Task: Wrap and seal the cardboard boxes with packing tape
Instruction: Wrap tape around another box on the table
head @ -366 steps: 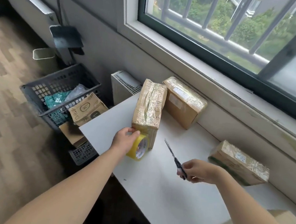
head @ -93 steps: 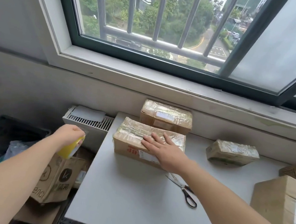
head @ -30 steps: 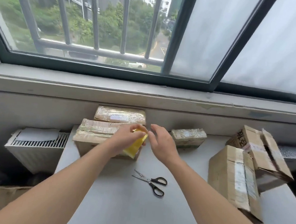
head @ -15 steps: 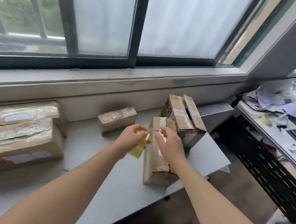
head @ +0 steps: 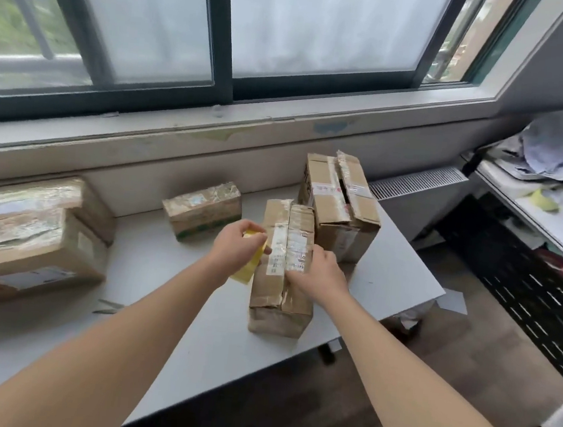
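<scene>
My left hand (head: 237,247) grips a yellow roll of packing tape (head: 249,266) just left of an upright brown cardboard box (head: 283,272) near the table's right edge. My right hand (head: 319,273) rests on the top right of that box, fingers at its taped seam. Whether it pinches a tape end is hidden. A second brown box (head: 341,205) with loose top flaps stands behind it. A small tape-wrapped box (head: 203,211) lies further back. Two larger wrapped boxes (head: 27,230) lie at the left.
The white table (head: 192,335) ends just right of the boxes, with wooden floor beyond. Scissors (head: 107,306) lie blurred at the left. A radiator (head: 417,181) sits under the sill. A cluttered shelf (head: 557,191) and black perforated rack (head: 524,288) stand at the right.
My view has swung right from the wrapped boxes to the unwrapped ones. Both hands, with the tape roll in the left, have come down onto the upright brown box.
</scene>
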### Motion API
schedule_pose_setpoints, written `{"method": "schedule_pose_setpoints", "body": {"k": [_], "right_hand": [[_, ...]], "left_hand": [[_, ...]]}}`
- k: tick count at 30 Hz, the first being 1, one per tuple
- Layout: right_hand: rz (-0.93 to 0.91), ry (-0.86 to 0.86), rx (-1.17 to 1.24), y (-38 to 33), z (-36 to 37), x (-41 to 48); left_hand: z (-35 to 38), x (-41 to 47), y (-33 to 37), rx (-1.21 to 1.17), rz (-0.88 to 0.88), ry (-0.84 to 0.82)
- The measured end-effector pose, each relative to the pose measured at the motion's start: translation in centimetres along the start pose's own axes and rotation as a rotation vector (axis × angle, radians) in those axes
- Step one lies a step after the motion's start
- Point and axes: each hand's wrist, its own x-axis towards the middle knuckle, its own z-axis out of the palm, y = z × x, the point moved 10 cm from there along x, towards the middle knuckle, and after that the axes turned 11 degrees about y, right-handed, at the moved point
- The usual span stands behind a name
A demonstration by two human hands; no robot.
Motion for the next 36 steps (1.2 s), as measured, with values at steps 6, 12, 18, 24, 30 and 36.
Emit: {"method": "schedule_pose_setpoints", "body": {"k": [6, 12, 18, 24, 30, 36], "right_hand": [[-0.031, -0.048, -0.064, -0.8, 1.0, 0.3], [-0.008, -0.053, -0.096, -0.9, 1.2, 0.0], [0.020, 0.010, -0.049, -1.6, 0.0, -0.1], [0.036, 0.024, -0.060, -3.3, -1.0, -1.0], [-0.027, 0.090, -0.065, -6.8, -1.7, -3.4], [-0.092, 0.137, 0.008, -13.4, -1.3, -7.4]], "left_hand": [[-0.5, -0.5, -1.2, 0.074, -0.007, 0.064], [-0.6, -0.6, -2.3, 0.088, -0.030, 0.081], [-1.3, -1.1, -3.3, 0.050, -0.063, 0.102], [-2.1, -1.5, -4.9, 0.087, -0.078, 0.048], [-4.9, -2.4, -5.8, 0.108, -0.057, 0.049], [-12.2, -3.4, -5.8, 0.081, 0.060, 0.095]]}}
